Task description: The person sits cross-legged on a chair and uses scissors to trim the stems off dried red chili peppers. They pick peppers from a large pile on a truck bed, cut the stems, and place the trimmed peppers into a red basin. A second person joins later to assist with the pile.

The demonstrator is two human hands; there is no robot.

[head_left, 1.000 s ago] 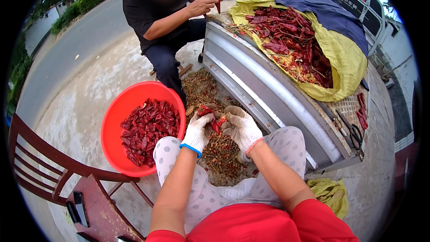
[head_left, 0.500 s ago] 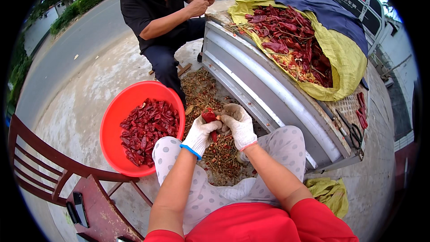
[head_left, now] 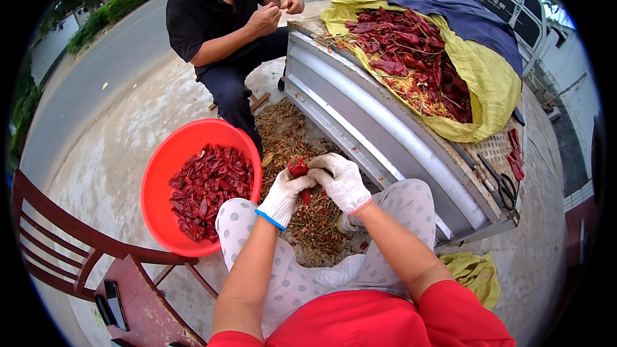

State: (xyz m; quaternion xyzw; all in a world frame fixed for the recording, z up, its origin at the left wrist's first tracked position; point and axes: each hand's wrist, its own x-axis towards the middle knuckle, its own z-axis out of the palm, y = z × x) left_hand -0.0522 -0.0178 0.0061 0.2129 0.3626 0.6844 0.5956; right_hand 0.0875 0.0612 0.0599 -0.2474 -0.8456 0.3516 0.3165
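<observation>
Both my hands wear white knitted gloves and meet above the ground between my knees. My left hand point(head_left: 284, 196) is closed round a dried red chili pepper point(head_left: 297, 168), whose top sticks up past the thumb and whose lower part hangs below. Against the right side of that pepper, my right hand point(head_left: 342, 183) pinches with bent fingers; its fingertips partly hide what they grip. To the left, a red plastic basin point(head_left: 154, 173) holds many dried red peppers point(head_left: 209, 189). Stems and pepper scraps point(head_left: 315, 231) cover the ground under my hands.
A metal truck bed point(head_left: 379, 128) carries an open yellow sack point(head_left: 491, 99) of peppers, with scissors point(head_left: 506, 189) near its corner. Opposite sits a person in black point(head_left: 222, 32), hands raised together. A wooden chair point(head_left: 144, 295) stands left; a yellow cloth point(head_left: 472, 273) lies right.
My right hand has turned, its fingers now reaching over toward the pepper's side. My left hand still grips the pepper. The other person's hands have drawn slightly apart.
</observation>
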